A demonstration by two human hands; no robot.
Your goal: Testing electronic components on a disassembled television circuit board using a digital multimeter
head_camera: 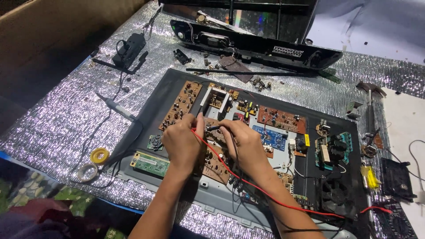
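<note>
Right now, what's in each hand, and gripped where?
Each holds a thin test probe, pen-style near its tip: left hand the one with the red lead, right hand the black probe. Both tips meet the brown circuit board.

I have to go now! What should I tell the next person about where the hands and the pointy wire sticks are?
Left hand: grip shut on the red-lead probe, tip down on the brown circuit board.
Right hand: grip shut on the black probe, tip at the same board.
The red lead runs right toward the meter at the table edge.
Soldering iron and solder rolls lie to the left, untouched.
Done: both probes placed. The meter's reading cannot be seen.
</note>
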